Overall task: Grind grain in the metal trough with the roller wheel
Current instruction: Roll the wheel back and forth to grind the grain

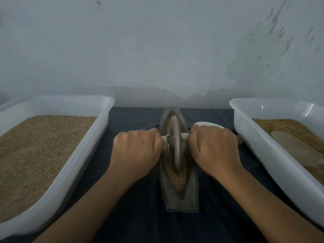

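No readable text, label, brand, number or sign appears anywhere around the metal trough (178, 199), including on the plastic tubs either side of it.

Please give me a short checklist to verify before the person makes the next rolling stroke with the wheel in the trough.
1. Both hands grip the axle handles: left hand and right hand are curled on either side of the roller wheel: ok.
2. Wheel seated in the metal trough, upright: ok.
3. Grain lies in the wheel's path: ok.
4. Trough steady on the dark cloth: cannot tell.
5. Side trays, left tray and right tray, stand apart from the hands: ok.
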Motion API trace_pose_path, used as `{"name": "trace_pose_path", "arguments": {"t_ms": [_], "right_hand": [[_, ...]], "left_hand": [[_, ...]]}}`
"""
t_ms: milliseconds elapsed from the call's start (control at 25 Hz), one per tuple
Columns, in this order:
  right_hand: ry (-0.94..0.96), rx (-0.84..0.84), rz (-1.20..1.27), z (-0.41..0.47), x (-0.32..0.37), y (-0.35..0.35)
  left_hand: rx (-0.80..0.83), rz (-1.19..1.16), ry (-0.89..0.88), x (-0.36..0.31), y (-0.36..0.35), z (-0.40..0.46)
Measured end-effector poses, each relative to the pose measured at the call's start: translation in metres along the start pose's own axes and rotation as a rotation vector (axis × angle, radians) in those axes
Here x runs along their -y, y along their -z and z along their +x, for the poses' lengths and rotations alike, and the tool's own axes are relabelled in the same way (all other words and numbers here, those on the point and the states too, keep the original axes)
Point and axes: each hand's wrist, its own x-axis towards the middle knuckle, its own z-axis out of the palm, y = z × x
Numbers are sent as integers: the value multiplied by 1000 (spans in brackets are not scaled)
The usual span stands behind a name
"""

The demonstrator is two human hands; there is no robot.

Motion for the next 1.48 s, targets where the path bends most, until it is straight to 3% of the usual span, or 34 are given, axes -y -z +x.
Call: {"name": "trace_pose_path", "arguments": {"t_ms": [160, 280, 400, 560, 720, 1000, 1080, 1240, 1360, 1480], "right_hand": [[-74, 111, -94, 51, -12, -24], [-25, 214, -166, 82, -29, -50], [-41, 250, -134, 80, -39, -56], [-135, 125, -45, 44, -15, -29], [-43, 47, 32, -2, 2, 4], [-40, 59, -6, 6, -1, -2], [-117, 88, -23, 34, -9, -20], [-25, 230, -135, 83, -30, -50], [-34, 245, -103, 80, -40, -56], [-130, 119, -41, 58, -24, -42]], "left_hand": [[144, 174, -141, 13, -20, 44], [242, 97, -16, 18, -39, 89], [183, 49, 82, 12, -41, 103], [125, 169, -56, 6, -24, 56], [-21, -20, 1, -2, 4, 8], [8, 115, -92, 3, -1, 17], [104, 177, -165, 10, -16, 42], [338, -8, 80, 21, -41, 102], [242, -34, 147, 12, -42, 109], [127, 35, 112, 10, -32, 74]]}}
